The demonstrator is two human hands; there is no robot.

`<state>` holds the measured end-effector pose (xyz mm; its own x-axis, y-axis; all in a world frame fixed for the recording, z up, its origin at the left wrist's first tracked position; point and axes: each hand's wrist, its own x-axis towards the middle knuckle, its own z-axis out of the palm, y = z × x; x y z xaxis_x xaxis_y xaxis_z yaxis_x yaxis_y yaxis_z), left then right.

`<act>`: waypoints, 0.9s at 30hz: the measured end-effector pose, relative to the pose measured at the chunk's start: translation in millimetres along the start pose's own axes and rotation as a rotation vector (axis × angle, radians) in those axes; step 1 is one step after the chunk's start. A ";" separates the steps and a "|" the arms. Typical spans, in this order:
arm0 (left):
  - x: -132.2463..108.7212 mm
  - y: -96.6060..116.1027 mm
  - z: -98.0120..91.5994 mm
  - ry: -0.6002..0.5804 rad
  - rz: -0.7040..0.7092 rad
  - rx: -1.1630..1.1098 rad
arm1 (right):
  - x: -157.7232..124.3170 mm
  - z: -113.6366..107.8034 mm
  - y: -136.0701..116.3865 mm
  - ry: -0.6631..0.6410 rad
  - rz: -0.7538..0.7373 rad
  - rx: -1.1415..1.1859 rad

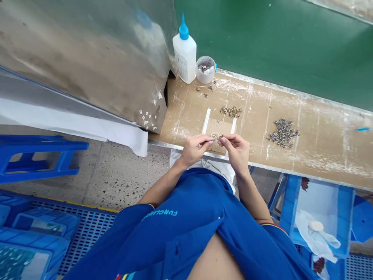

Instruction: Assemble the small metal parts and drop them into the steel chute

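My left hand [196, 149] is closed in a pinch on a small blue piece [213, 140] at its fingertips. Close beside it, my right hand [238, 152] pinches a small dark gold piece [220, 137]. Between the two hands a thin pale loop [215, 134] shows, and I cannot tell which piece it belongs to. Under the fingers lies a cardboard pad [220, 126] with white strips along its sides. Just beyond it is a pile of small gold metal pieces [231, 112]. Farther right lies a larger heap of blue-and-gold pieces [283, 133].
A white bottle [185, 58] with a blue nozzle stands by a small tub [205, 70] at the back of the cardboard-covered bench [253, 116]. A metal housing [116, 58] borders the left. Behind runs a green surface [276, 46]. Blue crates [344, 217] sit below right.
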<state>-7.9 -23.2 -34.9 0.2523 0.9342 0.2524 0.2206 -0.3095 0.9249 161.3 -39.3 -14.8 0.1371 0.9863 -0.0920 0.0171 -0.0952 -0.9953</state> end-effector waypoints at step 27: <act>13.0 10.7 -17.9 -0.245 0.123 0.175 | -3.3 -8.5 -8.3 -0.219 -0.068 -0.177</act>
<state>-19.1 -11.2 -16.7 0.5018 0.8240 0.2632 0.3282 -0.4629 0.8234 169.1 -42.9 -6.0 -0.0870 0.9950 -0.0484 0.1946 -0.0306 -0.9804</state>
